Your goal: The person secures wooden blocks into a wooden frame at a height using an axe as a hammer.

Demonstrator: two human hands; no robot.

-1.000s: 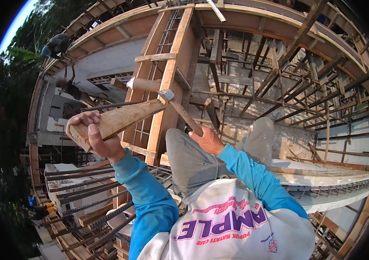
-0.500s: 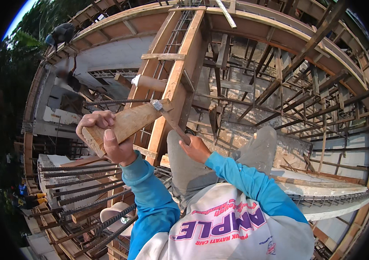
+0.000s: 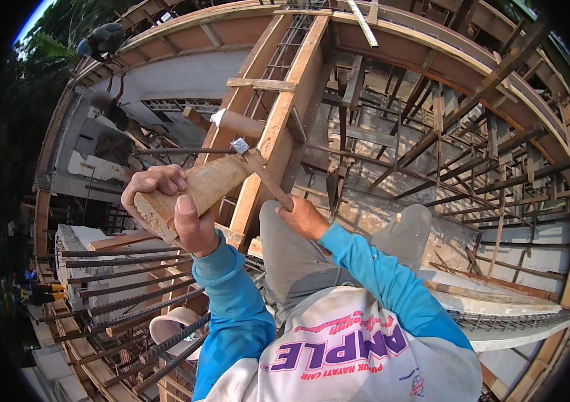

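My left hand (image 3: pixel 176 206) grips a short, thick wooden board (image 3: pixel 214 182), thumb on the near side and fingers curled over the other. The board slants up to the right toward the formwork. My right hand (image 3: pixel 303 218) is closed round the wooden handle of a hammer (image 3: pixel 274 187). Its bright metal head shows at the board's far end; whether they touch, I cannot tell. Just beyond is a pale pipe (image 3: pixel 241 124) with a white wrapped end, lying against the wooden beam formwork (image 3: pixel 278 130).
Several ribbed rebars (image 3: pixel 131 278) jut out at the lower left, near a pale hard hat (image 3: pixel 176 328). To the right, timber props (image 3: pixel 432 147) stand over a lower floor. Two people, one a crouching person (image 3: pixel 102 41), are at the upper left.
The hammer head has shifted slightly up and away from the board's end. The board's far end sits a little differently, and both hands keep their grip.
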